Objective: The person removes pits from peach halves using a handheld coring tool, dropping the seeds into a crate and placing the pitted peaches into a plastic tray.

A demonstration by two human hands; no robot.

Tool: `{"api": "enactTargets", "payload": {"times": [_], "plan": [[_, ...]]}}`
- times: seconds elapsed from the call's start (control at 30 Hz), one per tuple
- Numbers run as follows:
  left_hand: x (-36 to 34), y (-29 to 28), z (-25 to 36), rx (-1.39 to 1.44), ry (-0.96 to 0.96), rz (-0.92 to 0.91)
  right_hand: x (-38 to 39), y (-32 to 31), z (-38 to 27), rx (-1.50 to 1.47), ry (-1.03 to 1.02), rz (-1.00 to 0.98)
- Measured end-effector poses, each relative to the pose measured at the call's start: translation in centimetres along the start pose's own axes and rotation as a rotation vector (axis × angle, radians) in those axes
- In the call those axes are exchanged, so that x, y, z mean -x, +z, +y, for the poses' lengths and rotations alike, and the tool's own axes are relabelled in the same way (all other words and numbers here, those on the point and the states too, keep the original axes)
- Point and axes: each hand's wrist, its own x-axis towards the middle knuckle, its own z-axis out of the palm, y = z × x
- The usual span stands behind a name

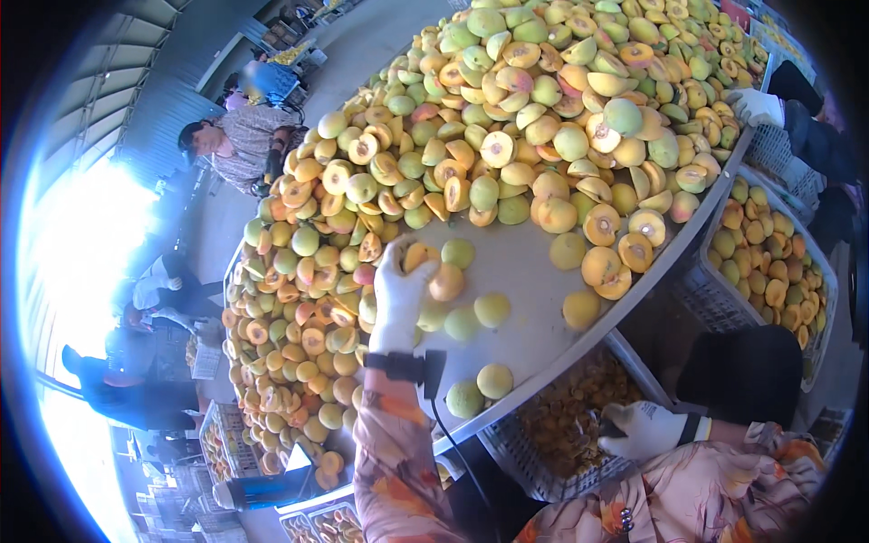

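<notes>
A large heap of halved peaches [498, 149], yellow-green outside and orange inside, covers most of a grey metal table [543, 317]. My left hand [398, 294], in a white glove, reaches to the heap's near edge. Its fingers and thumb curl round a peach half [416, 257]; another pinkish half [446, 282] lies against the thumb. My right hand [644, 430], also gloved, is over a crate [534, 434] of brown peach scraps below the table edge. Its fingers are curled, with something dark between them that I cannot make out.
Several loose halves [493, 309] lie on the table before me. A crate full of peach halves [765, 262] stands at the right, near a black seat [742, 371]. Another worker's gloved hand [759, 107] rests by the far right rim. People [240, 145] stand beyond the left side.
</notes>
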Motion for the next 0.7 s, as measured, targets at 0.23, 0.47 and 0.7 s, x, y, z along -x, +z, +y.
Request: {"api": "enactTargets", "payload": {"times": [0.23,0.47,0.7], "plan": [[15.9,-1.0,12.9,0.611,-0.276,-0.031,1.1,-2.6,-7.6,-0.125,-0.546,0.479],[27.0,2.0,20.5,0.777,-0.248,0.080,3.3,-0.2,-13.7,-0.130,-0.816,0.653],[32.7,4.4,22.1,0.653,-0.058,0.100,8.3,1.8,-14.3,-0.076,-0.739,0.655]]}}
